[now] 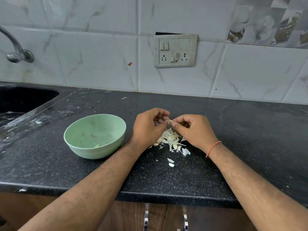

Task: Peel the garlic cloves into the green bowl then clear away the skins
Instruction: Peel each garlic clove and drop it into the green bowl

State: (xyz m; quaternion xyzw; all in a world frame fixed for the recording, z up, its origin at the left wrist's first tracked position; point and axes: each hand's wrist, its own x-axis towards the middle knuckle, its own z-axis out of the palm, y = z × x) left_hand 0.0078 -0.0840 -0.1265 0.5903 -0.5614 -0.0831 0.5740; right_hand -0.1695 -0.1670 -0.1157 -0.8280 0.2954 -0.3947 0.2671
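While both hands, left hand (148, 126) and right hand (191, 129), pinch clove (170, 121) above skin pile (170, 139): strip skin downward, then drop clove into green bowl (95, 136) at 9 o'clock on counter (241, 130).

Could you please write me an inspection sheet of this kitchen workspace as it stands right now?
Surface: black speckled stone countertop, dusty, with pale smears near the sink.
Job's things: pale green round bowl, nearly empty, one yellowish piece inside; small pale garlic clove pinched between both hands; heap of garlic cloves and papery skins beneath them.
Clutter: stray white skin flakes nearer the counter edge.
Grippers: left hand and right hand both pinch the clove.
Cables: nothing seen.
Surroundings: black sink, chrome tap, grey switch-and-socket plate on marbled wall tiles.
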